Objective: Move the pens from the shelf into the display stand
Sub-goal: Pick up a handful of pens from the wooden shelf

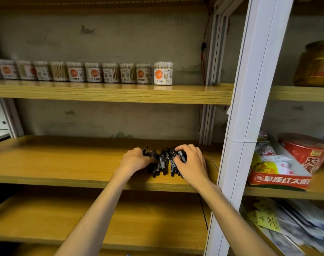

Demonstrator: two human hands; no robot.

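Reaching in from below, both my forearms run up to the middle shelf [65, 163], where the pens [163, 161] lie in a loose black heap near the front edge, towards the right end beside the white upright [250, 108]. My left hand [136, 159] curls round the left side of the heap, fingers tucked among the barrels; my right hand [191, 161] claws over the right side, fingertips pinching into the pens. The display stand is nowhere in view. I judge these pens light, stiff and smooth, likely to roll and slip out singly, so I would squeeze the bundle from both flanks around mid-barrel and lift it as one. Further back, on the shelf above, stands a row of cotton-swab tubs [163, 73].
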